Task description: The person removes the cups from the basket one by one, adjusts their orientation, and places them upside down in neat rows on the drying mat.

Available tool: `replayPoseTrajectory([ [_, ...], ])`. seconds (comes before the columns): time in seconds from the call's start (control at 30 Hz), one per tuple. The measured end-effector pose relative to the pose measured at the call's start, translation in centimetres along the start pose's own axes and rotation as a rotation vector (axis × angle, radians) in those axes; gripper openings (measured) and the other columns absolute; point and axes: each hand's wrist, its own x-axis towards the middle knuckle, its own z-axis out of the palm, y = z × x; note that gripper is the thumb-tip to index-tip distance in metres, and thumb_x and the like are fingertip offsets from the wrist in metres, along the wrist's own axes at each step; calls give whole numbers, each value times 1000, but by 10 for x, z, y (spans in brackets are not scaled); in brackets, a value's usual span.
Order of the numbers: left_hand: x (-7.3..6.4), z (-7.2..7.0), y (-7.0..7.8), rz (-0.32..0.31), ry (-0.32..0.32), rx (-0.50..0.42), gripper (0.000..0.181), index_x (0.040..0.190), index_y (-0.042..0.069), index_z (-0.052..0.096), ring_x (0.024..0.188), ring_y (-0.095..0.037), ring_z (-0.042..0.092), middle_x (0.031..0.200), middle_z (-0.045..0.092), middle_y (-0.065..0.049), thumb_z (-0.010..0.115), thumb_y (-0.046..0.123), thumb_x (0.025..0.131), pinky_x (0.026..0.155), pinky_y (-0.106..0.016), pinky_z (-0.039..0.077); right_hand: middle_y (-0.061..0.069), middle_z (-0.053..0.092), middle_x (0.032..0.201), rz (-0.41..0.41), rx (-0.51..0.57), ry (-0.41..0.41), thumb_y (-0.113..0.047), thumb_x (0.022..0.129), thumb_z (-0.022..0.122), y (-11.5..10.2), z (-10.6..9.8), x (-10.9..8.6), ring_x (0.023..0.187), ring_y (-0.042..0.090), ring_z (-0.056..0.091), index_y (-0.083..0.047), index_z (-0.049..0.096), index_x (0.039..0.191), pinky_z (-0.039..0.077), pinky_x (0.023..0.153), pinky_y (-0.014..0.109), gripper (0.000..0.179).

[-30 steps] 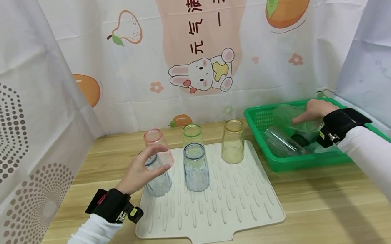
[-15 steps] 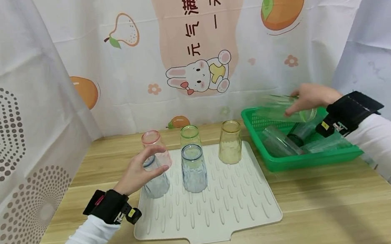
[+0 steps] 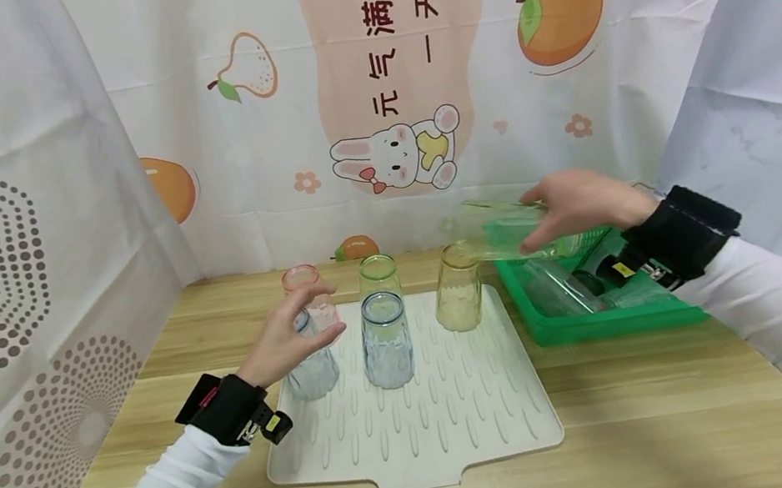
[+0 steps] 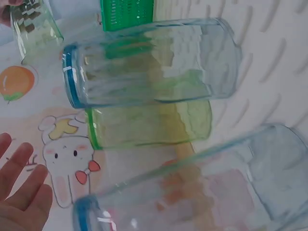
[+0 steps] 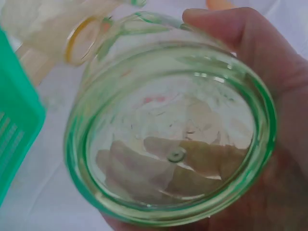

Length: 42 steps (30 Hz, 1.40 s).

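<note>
My right hand (image 3: 585, 202) grips a green-tinted drinking glass (image 5: 168, 125) lying sideways in the air, its round base facing the right wrist camera. That glass hangs between the green basket (image 3: 615, 324) and an upside-down yellow glass (image 3: 460, 301). On a white ribbed drying mat (image 3: 421, 446), other glasses stand upside down: a pink one (image 3: 301, 277), a green-rimmed one (image 3: 377, 267) and two blue ones. My left hand (image 3: 285, 344) hovers by the left blue glass (image 3: 315, 375), thumb and fingers apart, apparently not touching it. The second blue glass (image 3: 387, 350) stands mid-mat.
Inside the basket lie more clear glasses (image 3: 560, 286) and a dark-ended item. The mat rests on a wooden table (image 3: 638, 426). A printed white curtain (image 3: 236, 174) hangs behind and along both sides.
My right hand has lifted the green glass out of the basket and carried it left toward the yellow glass. My left hand has stayed near the left blue glass.
</note>
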Motion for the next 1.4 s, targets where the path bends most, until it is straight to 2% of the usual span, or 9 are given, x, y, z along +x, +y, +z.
replayPoseTrajectory([
  [0.2, 13, 11, 17, 38, 32, -167, 37, 122, -7, 55, 115, -33, 53, 119, 58, -19, 68, -3, 88, 100, -41, 43, -1, 59, 71, -27, -23, 6, -45, 73, 79, -32, 1, 3, 78, 20, 55, 3, 57, 131, 46, 76, 42, 78],
  [0.37, 24, 24, 27, -61, -9, -449, 30, 125, -11, 51, 115, -38, 53, 121, 56, -26, 55, -3, 96, 98, -33, 45, 0, 61, 81, -69, -32, 5, -45, 73, 80, -55, 5, 4, 82, 20, 55, -2, 59, 131, 45, 73, 38, 76],
  [0.5, 29, 35, 34, -141, -60, -651, 34, 130, -13, 47, 119, -36, 52, 126, 51, -30, 50, 5, 101, 103, -42, 40, 0, 60, 80, -129, -19, 9, -41, 73, 81, -68, 12, 8, 77, 19, 54, -4, 62, 127, 44, 71, 37, 68],
  [0.6, 31, 42, 38, -180, -84, -788, 41, 133, -12, 45, 122, -31, 50, 129, 50, -27, 51, 14, 102, 107, -45, 35, 0, 59, 78, -149, -12, 6, -40, 73, 82, -77, 17, 11, 74, 20, 52, -5, 63, 125, 44, 69, 36, 66],
  [0.77, 34, 51, 43, -217, -92, -999, 32, 128, -1, 54, 121, -25, 52, 124, 59, -12, 51, 18, 102, 109, -42, 32, 5, 67, 102, -187, -15, 8, -38, 71, 83, -90, 25, 16, 83, 20, 58, -4, 63, 127, 48, 74, 37, 68],
  [0.87, 34, 54, 44, -193, -99, -1068, 22, 115, 10, 63, 115, -21, 55, 115, 65, -5, 45, 14, 104, 109, -44, 31, 5, 68, 105, -198, -3, 3, -37, 70, 83, -96, 28, 17, 84, 20, 59, -3, 62, 127, 49, 73, 36, 70],
  [1.0, 33, 57, 47, -182, -86, -1119, 26, 101, 15, 65, 106, -16, 60, 105, 67, 0, 39, 8, 105, 110, -45, 27, 5, 67, 107, -192, 15, 2, -35, 70, 84, -98, 31, 16, 85, 20, 57, -3, 61, 129, 48, 73, 35, 71],
  [1.23, 31, 60, 50, -183, -34, -1164, 23, 100, 15, 60, 100, -13, 61, 99, 66, 1, 39, 8, 105, 111, -42, 25, 2, 63, 98, -116, 80, -14, -36, 73, 82, -97, 35, 16, 79, 20, 54, -10, 54, 137, 47, 70, 36, 75],
  [1.4, 31, 61, 52, -172, 6, -1199, 29, 101, 16, 60, 99, -13, 60, 99, 66, 3, 33, 6, 106, 110, -41, 27, 11, 58, 128, -122, 178, 11, -32, 76, 82, -94, 36, 16, 107, 26, 56, -7, 44, 144, 48, 88, 43, 82],
])
